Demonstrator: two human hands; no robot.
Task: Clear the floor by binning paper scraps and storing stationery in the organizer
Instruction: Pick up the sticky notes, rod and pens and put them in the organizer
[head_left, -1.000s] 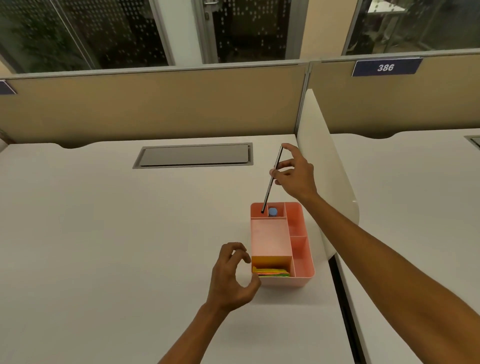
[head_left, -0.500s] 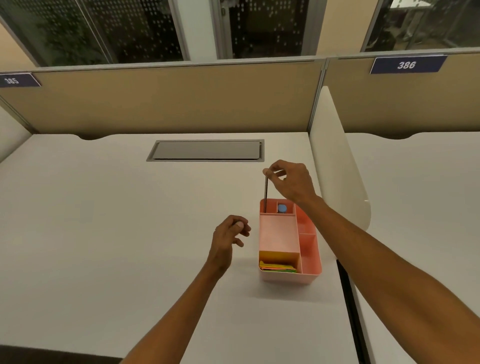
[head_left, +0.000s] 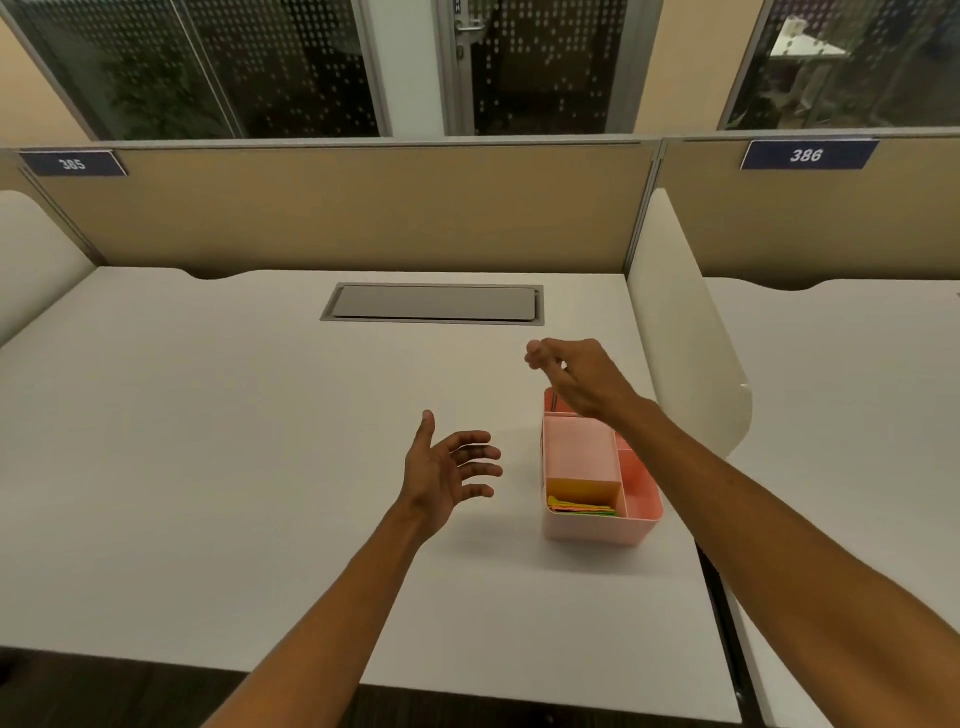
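Fingers of the left hand (head_left: 447, 470) spread apart, empty; right hand (head_left: 576, 376) loosely curled, empty, above the organizer (head_left: 597, 525).

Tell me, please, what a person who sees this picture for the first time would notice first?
The pink organizer stands out on the pale desk, near its right edge, with bright coloured paper in its nearest compartment. Both bare hands hover empty: the left hand open beside the organizer, the right hand loosely curled above its far end.

Single head-worn wide-angle view, forward and down over the desk (head_left: 208, 467), partition (head_left: 363, 208) and windows beyond.
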